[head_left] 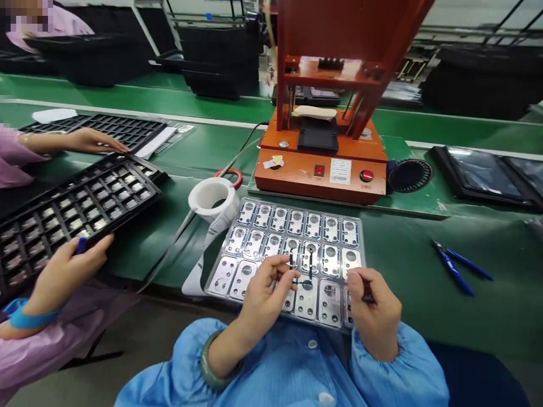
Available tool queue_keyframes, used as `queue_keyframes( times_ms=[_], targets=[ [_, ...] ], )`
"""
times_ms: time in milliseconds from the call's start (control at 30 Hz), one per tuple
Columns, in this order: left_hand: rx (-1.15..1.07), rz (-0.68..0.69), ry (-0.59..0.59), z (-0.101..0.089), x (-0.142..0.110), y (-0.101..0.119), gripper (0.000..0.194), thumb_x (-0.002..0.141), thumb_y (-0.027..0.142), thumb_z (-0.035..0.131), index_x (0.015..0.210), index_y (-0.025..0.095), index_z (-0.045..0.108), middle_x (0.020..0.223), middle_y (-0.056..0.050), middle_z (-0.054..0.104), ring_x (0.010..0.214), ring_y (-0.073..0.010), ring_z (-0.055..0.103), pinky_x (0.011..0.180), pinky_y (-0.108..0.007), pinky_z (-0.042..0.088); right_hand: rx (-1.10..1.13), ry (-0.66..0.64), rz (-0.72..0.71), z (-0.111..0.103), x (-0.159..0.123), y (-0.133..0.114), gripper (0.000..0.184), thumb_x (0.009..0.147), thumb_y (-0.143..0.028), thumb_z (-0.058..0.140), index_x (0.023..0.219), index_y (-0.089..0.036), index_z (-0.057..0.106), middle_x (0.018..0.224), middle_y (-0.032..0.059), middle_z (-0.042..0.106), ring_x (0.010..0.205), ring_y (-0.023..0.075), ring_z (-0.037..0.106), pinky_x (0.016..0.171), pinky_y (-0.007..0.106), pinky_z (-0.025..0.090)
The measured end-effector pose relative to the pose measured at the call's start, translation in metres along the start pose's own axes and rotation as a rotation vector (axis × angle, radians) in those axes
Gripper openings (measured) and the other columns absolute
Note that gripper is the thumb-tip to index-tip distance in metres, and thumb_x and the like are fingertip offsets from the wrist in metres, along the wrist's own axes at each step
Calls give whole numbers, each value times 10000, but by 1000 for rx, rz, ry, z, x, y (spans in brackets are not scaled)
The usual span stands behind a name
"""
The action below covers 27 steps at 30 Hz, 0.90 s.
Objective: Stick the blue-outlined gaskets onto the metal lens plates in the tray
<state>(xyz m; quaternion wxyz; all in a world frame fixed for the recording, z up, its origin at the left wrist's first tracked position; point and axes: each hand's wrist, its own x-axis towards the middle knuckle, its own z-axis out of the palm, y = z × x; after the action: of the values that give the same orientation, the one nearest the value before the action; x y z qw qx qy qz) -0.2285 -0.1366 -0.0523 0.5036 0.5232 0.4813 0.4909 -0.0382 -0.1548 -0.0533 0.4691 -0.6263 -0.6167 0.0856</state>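
Observation:
My left hand (pixel 265 299) pinches a thin black strip (pixel 292 261) between thumb and fingers, above a clear plastic tray (pixel 297 206) of silver metal plates in rows. My right hand (pixel 373 312) grips a small black piece (pixel 368 294) at the tray's right side. Both hands hover over the near rows and hide several plates. Another thin black strip (pixel 310 265) lies across a plate near my left fingertips.
A co-worker's hands (pixel 63 277) hold a black tray (pixel 80 209) of small silver parts at the left. An orange bench press (pixel 318 175) stands ahead, a white tape roll (pixel 212 198) left of it. Blue-handled cutters (pixel 456 265) lie on the green mat at the right.

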Motion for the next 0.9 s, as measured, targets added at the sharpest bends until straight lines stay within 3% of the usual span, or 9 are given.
queue_keyframes(
  times_ms=[133,267,433,533,633,767,900],
  targets=[
    [-22,-19,-131,20,5,0,170,877,222,552,1041,191,521,798,-3,663,655,-108,665,657,-247,562,183,-241,272,-9,-2,-6,217,903,-356,520,842,-194,650,736,8,679,646,138,625,584,208,481],
    [-29,-13,-151,27,4,-1,179,873,225,557,1044,193,516,804,-8,666,656,-113,665,641,-248,565,300,-369,354,-9,-2,-4,241,860,-398,566,903,-185,669,738,22,687,623,147,622,569,224,492],
    [17,15,-174,30,5,-4,170,878,218,552,1045,200,527,792,1,662,640,-107,665,652,-248,563,350,-388,382,-10,-1,-6,230,851,-387,577,772,-179,636,623,-7,612,535,122,546,508,215,447],
    [42,32,-195,31,7,-4,238,894,238,525,1129,204,503,879,-29,686,652,-110,669,637,-255,566,350,-333,396,-12,-3,-7,243,863,-380,568,728,-182,610,583,-23,566,501,108,502,483,211,420],
    [56,-43,-236,32,10,-3,355,905,285,507,1242,213,421,1046,-88,681,650,-122,683,497,-222,528,336,-250,382,-14,-6,-6,216,866,-358,576,738,-187,608,588,-29,556,513,107,502,495,210,418],
    [93,-127,-257,33,12,0,394,891,360,526,1232,214,394,1203,-145,613,634,-134,685,378,-200,443,319,-219,357,-17,-7,-4,196,869,-335,577,738,-191,602,594,-31,549,524,107,505,514,217,416],
    [232,-104,-252,37,15,6,332,879,388,540,1155,215,472,1069,-96,639,614,-118,625,408,-210,429,317,-199,395,-23,-4,-2,213,859,-359,582,729,-191,602,594,-25,561,523,113,499,507,226,407]
  ],
)
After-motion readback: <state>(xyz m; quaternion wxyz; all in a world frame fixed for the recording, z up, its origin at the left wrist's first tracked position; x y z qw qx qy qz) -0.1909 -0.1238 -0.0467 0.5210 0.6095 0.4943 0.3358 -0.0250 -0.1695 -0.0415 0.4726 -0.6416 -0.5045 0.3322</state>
